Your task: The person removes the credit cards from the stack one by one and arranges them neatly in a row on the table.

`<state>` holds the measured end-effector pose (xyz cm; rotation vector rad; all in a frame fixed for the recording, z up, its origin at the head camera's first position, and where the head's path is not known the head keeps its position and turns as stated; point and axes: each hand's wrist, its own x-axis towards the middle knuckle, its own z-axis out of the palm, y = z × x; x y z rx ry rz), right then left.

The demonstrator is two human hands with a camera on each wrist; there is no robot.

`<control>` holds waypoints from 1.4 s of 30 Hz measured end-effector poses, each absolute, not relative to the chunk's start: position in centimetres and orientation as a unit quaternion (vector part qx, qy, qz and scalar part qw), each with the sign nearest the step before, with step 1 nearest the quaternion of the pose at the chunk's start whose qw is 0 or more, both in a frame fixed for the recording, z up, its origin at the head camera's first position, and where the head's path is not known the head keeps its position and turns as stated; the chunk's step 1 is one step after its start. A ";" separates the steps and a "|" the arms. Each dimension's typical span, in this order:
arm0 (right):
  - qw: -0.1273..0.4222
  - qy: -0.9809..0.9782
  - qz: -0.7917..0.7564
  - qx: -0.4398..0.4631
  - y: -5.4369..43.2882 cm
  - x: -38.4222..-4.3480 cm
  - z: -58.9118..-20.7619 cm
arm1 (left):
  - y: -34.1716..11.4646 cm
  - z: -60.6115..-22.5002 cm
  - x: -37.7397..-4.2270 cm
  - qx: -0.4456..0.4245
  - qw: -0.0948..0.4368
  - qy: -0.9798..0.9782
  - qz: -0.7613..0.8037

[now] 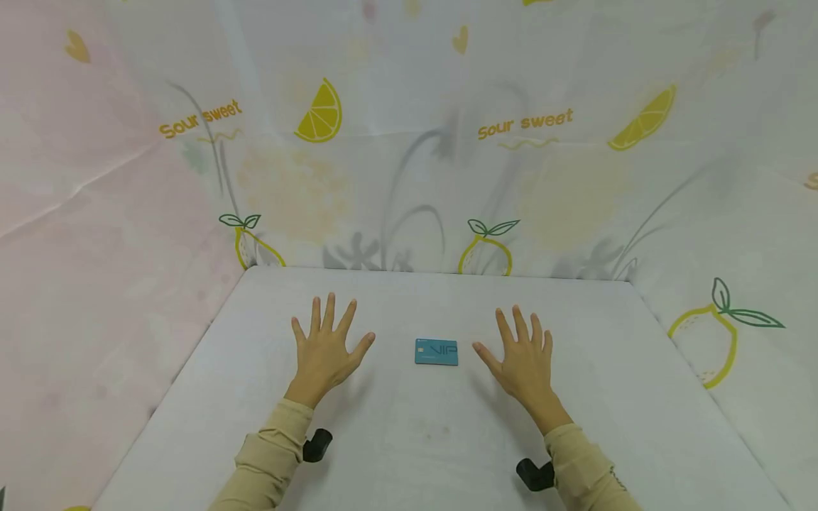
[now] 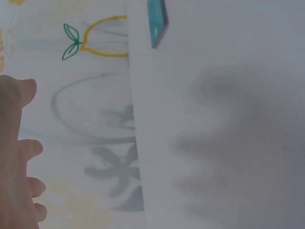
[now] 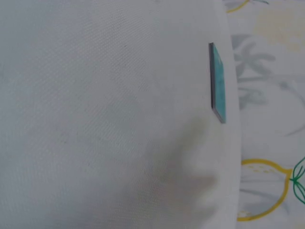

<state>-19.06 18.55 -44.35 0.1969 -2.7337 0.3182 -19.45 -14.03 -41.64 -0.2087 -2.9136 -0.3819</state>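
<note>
Widely splayed, left grip [image 1: 324,355] and right grip [image 1: 526,362] flank the card [image 1: 437,353].

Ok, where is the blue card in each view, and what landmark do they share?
Head: blue card, below centre, slightly right.
Left wrist: blue card, cut off by the top edge.
Right wrist: blue card, right of centre.
Shared landmark: table edge meeting the printed backdrop.

The left hand [image 2: 9,152] has its fingers apart. On the white table [image 2: 267,38], a teal card [image 2: 157,21] lies at right; the far cloth [image 2: 71,162] shows a lemon drawing [image 2: 107,37].
</note>
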 end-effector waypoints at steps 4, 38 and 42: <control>0.182 -0.974 0.114 0.070 18.4 -19.0 -44.5 | -14.0 -41.9 -19.4 -0.069 0.096 -0.985 -0.125; 0.065 -0.951 0.229 0.199 17.0 -22.5 -46.4 | -10.8 -45.0 -22.6 -0.211 0.053 -0.963 -0.161; 0.013 -0.950 0.244 0.194 16.7 -23.1 -46.6 | -9.8 -45.9 -23.7 -0.239 0.021 -0.954 -0.182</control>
